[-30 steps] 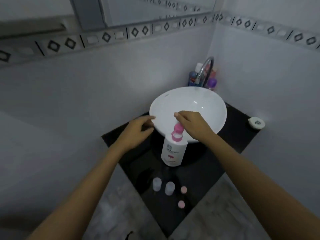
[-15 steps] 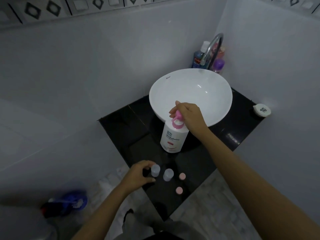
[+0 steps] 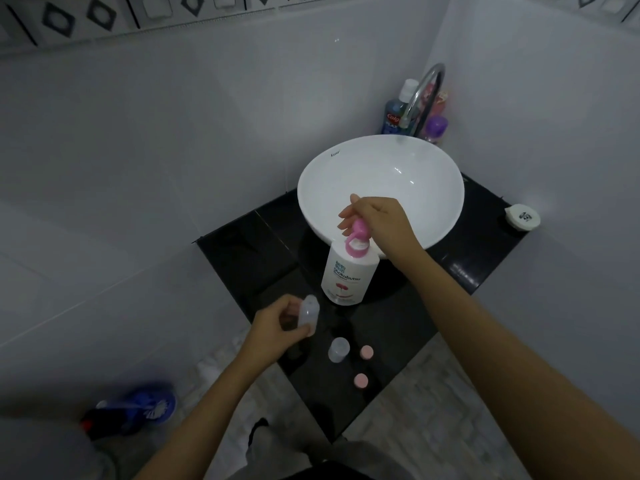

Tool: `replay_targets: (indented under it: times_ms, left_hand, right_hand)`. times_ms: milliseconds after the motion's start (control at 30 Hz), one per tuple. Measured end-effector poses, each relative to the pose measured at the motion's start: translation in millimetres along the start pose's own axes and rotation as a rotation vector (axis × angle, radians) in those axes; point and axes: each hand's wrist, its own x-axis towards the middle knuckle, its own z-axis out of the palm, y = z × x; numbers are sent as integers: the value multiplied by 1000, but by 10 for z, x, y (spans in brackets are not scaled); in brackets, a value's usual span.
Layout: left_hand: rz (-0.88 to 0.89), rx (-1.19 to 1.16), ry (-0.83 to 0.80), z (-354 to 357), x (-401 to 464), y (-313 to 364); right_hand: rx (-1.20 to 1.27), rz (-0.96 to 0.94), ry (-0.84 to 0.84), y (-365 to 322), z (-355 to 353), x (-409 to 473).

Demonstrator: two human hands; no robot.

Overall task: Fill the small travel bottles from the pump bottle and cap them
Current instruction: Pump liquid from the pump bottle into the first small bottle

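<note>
Left hand grips 1 travel bottle off the counter; right hand clasps the pump bottle head. I'd seat its mouth under the spout before pressing.

A: Fig. 1. What do the two arms show?

B: Left hand and right hand are both bare. The forearms are uncovered right to the picture's edge.

A: And what is worn?

B: Just below the near corner of the counter there is grey cloth, with a dark garment beside it. Both are blurred, so the kind of clothing cannot be told.
</note>
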Motion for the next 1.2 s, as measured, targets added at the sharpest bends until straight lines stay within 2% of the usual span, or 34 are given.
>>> replay_targets:
  times_ms: [167,300,533,767,1200]
  left_hand:
    - [96,-23,127,-179,187,552]
    - [182,35,158,-191,284,778]
    - [243,63,190,-165,295,873]
    - [209,-14,211,-211,273,829]
    - [255,-2,240,-176,235,925]
  right_hand:
    - [-6,35,-32,-129,12,85]
    - [-49,77,-61,-82,57,83]
    - [-78,59,-12,-1,100,80]
    - [-39,57,-8,-2,106,62]
    - [-69,62,26,-2,138,54]
